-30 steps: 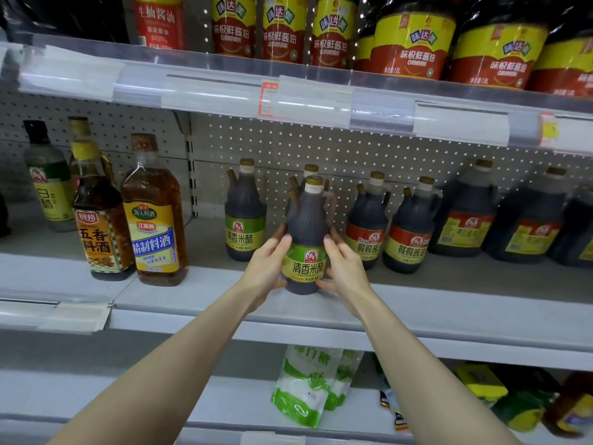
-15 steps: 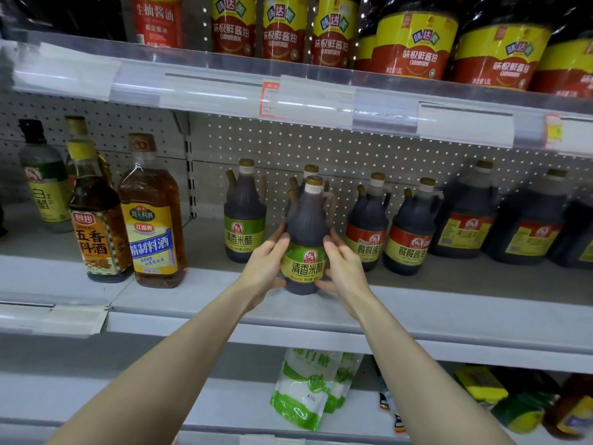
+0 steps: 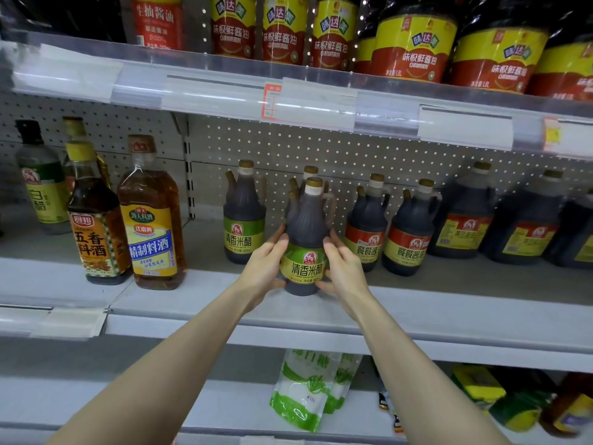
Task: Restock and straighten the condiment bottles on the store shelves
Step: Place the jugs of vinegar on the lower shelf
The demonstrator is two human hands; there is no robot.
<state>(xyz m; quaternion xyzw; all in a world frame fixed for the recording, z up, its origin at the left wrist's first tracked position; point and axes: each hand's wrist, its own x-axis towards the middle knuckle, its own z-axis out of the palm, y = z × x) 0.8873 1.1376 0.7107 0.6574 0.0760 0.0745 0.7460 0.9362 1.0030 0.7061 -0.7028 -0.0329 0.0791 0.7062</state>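
Observation:
A dark vinegar bottle with a green label [image 3: 305, 239] stands upright near the front of the middle shelf [image 3: 417, 303], label facing me. My left hand [image 3: 263, 268] holds its left side and my right hand [image 3: 345, 271] holds its right side, fingers wrapped around the body. Another bottle of the same kind [image 3: 309, 175] stands right behind it, mostly hidden. A third green-label vinegar bottle [image 3: 244, 216] stands to the left, further back.
Two red-label sauce bottles [image 3: 406, 232] and larger dark jugs [image 3: 462, 216] stand to the right. Cooking wine bottles [image 3: 152, 216] stand at left. The upper shelf [image 3: 224, 88] carries soy sauce bottles; bagged sugar [image 3: 305, 390] sits on the lower shelf.
Both hands have stayed on the green-label bottle, which has barely shifted. The view has drifted slightly.

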